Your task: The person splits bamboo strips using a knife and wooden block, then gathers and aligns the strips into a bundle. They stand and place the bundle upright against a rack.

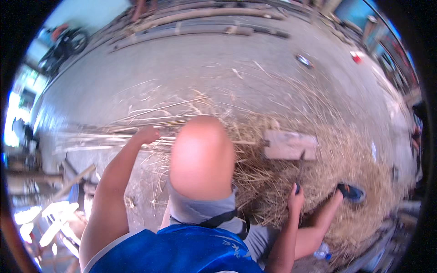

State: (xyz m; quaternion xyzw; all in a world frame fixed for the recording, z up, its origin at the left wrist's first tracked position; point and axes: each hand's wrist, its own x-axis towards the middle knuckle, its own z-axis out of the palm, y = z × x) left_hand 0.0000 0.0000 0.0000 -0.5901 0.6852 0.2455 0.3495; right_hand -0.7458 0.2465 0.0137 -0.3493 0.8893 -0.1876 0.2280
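My left hand (148, 135) is closed at the bundle of pale bamboo strips (98, 142), left of my raised knee; its fingertips are blurred. The strips run off to the left, and one pale strip (246, 143) shows on the knee's other side, pointing at a flat wooden block (290, 139). My right hand (296, 200) is wrapped round the handle of a knife (301, 170). Its dark, narrow blade points away from me, the tip over the block's near edge. A thick heap of straw-coloured shavings (259, 175) lies around the block.
My shod foot (352, 193) rests on the shavings at right. Long poles (195, 30) lie across the far floor. A shiny object (304, 61) and a red item (356, 57) lie farther back. A motorbike (63, 48) stands far left; a plastic bottle (322, 251) lies near my leg.
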